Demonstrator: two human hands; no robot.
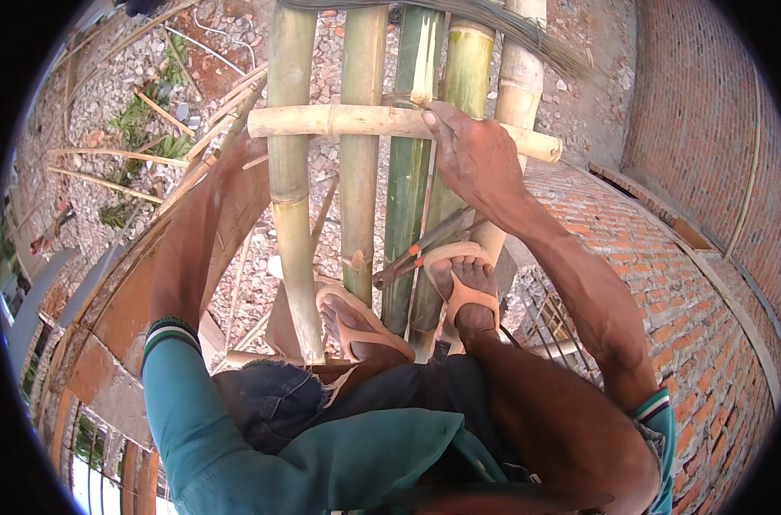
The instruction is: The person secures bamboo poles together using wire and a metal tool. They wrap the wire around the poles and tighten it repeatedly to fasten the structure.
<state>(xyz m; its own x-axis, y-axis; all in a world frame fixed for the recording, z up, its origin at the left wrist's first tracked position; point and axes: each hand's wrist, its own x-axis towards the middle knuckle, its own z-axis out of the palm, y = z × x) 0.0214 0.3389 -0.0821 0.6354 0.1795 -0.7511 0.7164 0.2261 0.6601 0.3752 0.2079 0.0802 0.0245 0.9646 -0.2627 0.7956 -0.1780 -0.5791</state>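
Observation:
A short pale bamboo crosspiece (365, 120) lies across several long bamboo poles (289, 77). My right hand (476, 159) is closed on it, thumb pressed along its upper face where it crosses the green poles. At the far left pole, my left hand (246, 154) reaches under the crosspiece's left end; its fingers are hidden behind the pole. A bundle of thin dark wire (502, 30) rests over the poles at the far end. Beside my right foot, a dark long-handled tool (429, 243) with orange marks lies across the poles.
My sandalled feet (466, 296) stand on the poles. Rubble and split bamboo strips (107, 154) cover the ground below at left. A curved wooden board (120, 343) runs near my left arm. Brick walls (708, 103) rise at right, and metal bars (562, 330) show below.

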